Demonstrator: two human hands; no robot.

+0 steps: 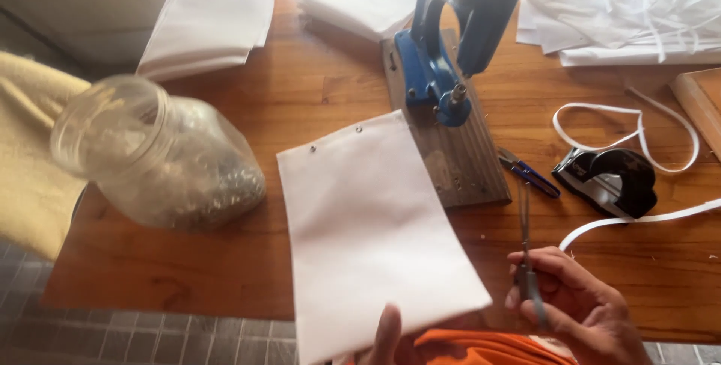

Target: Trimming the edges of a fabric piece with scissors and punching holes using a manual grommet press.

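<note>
Pinching a white fabric sheet [372, 222] at its near edge with left hand [389, 335], held up above wooden table [188, 260]; right hand [578, 309] closed around thin metal tweezers [526, 248]. Best kept flat, eyelet edge toward blue press [443, 42]. Jar of eyelets [161, 155] at left.

Two bare hands, no gloves, rings or watch in sight; left hand [388, 333] showing only a thumb and a little palm at the bottom edge; right hand [574, 306] shown whole, with knuckles and creased fingers plain; bright orange garment [481, 348] bunched between them, folded and wrinkled; no sleeves visible at either wrist.
</note>
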